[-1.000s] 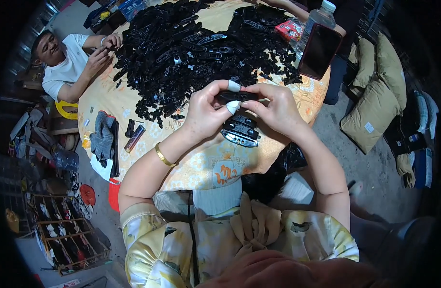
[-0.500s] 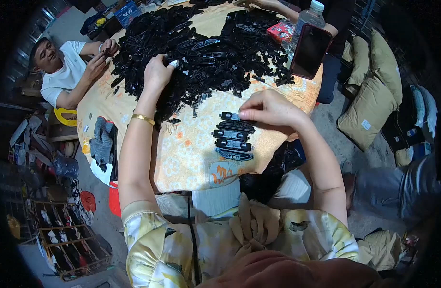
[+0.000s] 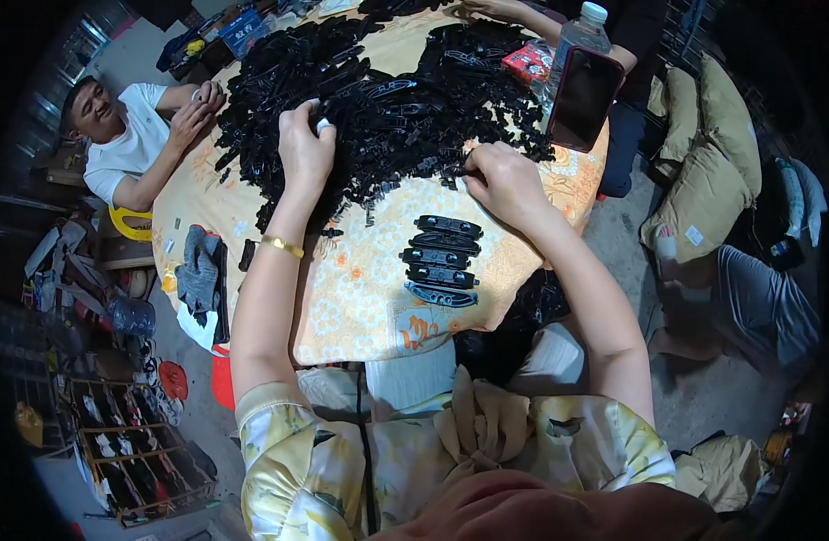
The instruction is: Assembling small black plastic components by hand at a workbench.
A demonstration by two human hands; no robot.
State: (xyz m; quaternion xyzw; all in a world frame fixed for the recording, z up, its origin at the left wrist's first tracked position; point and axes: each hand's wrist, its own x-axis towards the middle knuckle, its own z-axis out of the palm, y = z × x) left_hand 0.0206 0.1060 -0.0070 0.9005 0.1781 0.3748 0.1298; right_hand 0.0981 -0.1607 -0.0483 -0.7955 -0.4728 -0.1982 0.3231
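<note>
A big heap of black plastic parts (image 3: pixel 387 113) covers the far half of the cloth-covered table (image 3: pixel 342 307). At the heap's left-middle, my left hand (image 3: pixel 306 153) is closed, fingers curled down, with a white wrap on one finger. What it grips, if anything, is hidden. My right hand (image 3: pixel 506 180) has its fingers pinched together at the heap's near right edge, beside small loose black pieces; I cannot make out anything in them. Nearer to me, several long black clip-like parts (image 3: pixel 440 257) lie crosswise in a short column on the cloth.
A phone (image 3: pixel 584 97) stands before a clear plastic bottle (image 3: pixel 584 36) at the right, next to a red packet (image 3: pixel 527 61). A grey glove (image 3: pixel 198 261) lies at the table's left edge. A co-worker (image 3: pixel 144 135) sits at the left; another person's arm reaches in at the far side.
My right hand has left the farthest part of the column and moved away from me to the heap's edge. My left hand has shifted slightly. The left co-worker's hands have come closer together.
</note>
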